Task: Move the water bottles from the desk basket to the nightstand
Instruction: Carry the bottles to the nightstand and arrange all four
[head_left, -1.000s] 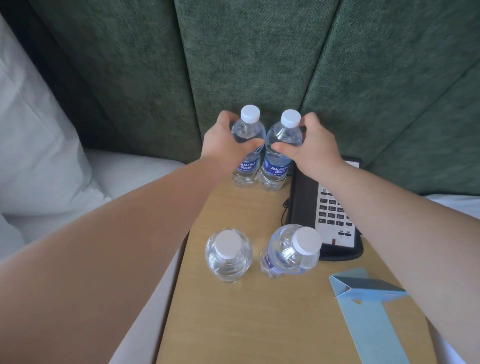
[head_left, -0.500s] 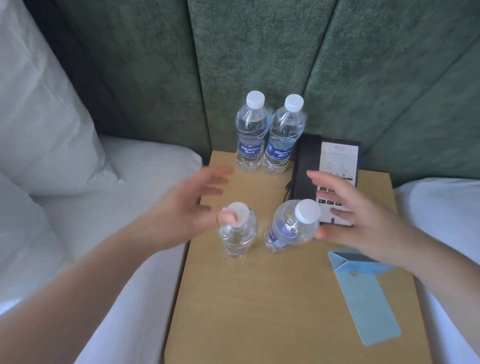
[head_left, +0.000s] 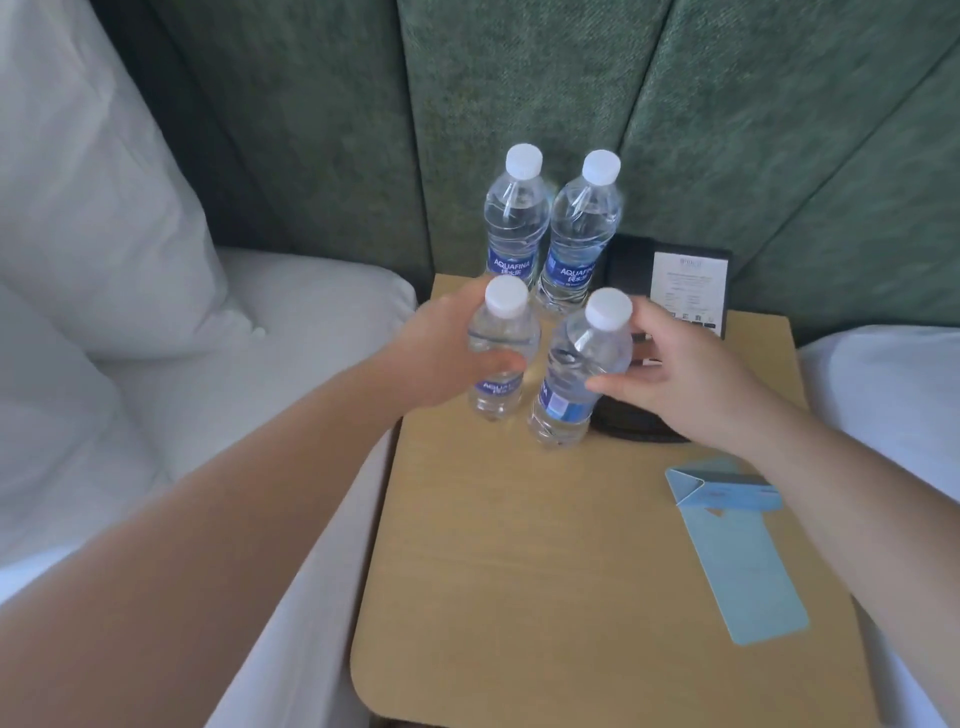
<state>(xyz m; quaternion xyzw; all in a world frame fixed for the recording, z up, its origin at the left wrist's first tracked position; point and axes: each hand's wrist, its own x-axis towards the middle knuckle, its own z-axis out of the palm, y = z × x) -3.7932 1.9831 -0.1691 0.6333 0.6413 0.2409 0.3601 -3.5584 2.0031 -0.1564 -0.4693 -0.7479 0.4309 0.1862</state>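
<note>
Four water bottles stand on the nightstand (head_left: 597, 545). The back left bottle (head_left: 514, 228) and the back right bottle (head_left: 582, 239) touch each other against the green headboard (head_left: 519, 78). The left hand (head_left: 447, 358) wraps its fingers around the front left bottle (head_left: 501, 353); the right hand (head_left: 680, 379) curls its fingers around the front right bottle (head_left: 579, 374). A black phone (head_left: 670, 280) sits beside them, a blue card (head_left: 737, 551) nearer.
</note>
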